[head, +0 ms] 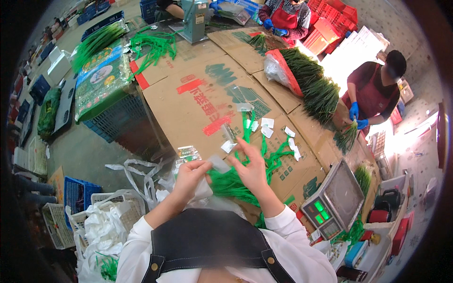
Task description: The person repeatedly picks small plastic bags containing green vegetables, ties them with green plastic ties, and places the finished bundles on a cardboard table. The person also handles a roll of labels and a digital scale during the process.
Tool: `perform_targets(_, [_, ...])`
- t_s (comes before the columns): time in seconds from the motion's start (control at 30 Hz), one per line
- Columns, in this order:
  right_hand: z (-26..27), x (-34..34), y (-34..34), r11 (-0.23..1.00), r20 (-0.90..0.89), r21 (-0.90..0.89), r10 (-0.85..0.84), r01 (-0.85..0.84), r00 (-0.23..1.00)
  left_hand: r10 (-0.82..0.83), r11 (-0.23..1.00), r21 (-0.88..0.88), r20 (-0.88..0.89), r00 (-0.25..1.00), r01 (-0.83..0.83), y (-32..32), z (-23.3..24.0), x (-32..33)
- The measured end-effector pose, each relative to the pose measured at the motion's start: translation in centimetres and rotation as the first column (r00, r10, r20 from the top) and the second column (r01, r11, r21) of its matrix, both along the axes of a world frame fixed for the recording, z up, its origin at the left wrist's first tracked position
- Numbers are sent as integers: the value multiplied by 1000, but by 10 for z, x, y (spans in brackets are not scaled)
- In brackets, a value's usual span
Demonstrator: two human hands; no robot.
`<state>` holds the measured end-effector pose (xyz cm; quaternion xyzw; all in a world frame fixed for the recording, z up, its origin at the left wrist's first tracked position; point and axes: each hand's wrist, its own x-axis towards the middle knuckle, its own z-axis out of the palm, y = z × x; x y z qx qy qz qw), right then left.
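My left hand (pixel 191 175) pinches a small white label (pixel 220 164), blurred, between thumb and fingers. Just right of it, my right hand (pixel 252 168) has thumb and forefinger apart, and I see nothing between them. Under and beyond both hands lies a pile of green mesh netting (pixel 231 182). Several netting strands run out across the cardboard (pixel 184 116), with white tags (pixel 267 122) at their ends. A stack of printed labels (pixel 187 152) sits beyond my left hand. White plastic (pixel 203 189) lies beneath that hand.
A digital scale (pixel 332 201) stands at right, its display lit green. Bunched green stalks (pixel 311 85) line the far right, where a co-worker (pixel 375 88) in blue gloves holds a bunch. More netting (pixel 154 44) lies near a grey-green machine (pixel 194 21). White bags (pixel 102 223) fill a crate at left.
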<state>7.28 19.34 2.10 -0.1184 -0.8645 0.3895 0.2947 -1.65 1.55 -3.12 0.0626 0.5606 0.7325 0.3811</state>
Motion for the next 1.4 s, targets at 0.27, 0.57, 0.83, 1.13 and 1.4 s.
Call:
perform_targets(0.27, [-3, 17, -26, 533, -226, -821, 27, -205, 974, 186, 982, -15, -20, 982, -187, 4, 17, 13])
perform_targets(0.57, [-16, 5, -36, 473, -203, -866, -39, -161, 978, 196, 980, 4, -93, 976, -197, 3, 25, 22])
perform_targets(0.83, [-25, 1, -37, 533, -218, -830, -39, -165, 975, 151, 988, 20, -186, 971, -150, 1, 28, 25])
perform_targets(1.13, [-23, 4, -43, 608, -242, -781, -92, -138, 966, 102, 995, 32, -199, 975, -97, -2, 26, 26])
perform_targets(1.4, [-21, 8, -48, 714, -251, -694, -118, -94, 961, 111, 990, 87, -39, 993, -108, -4, 25, 20])
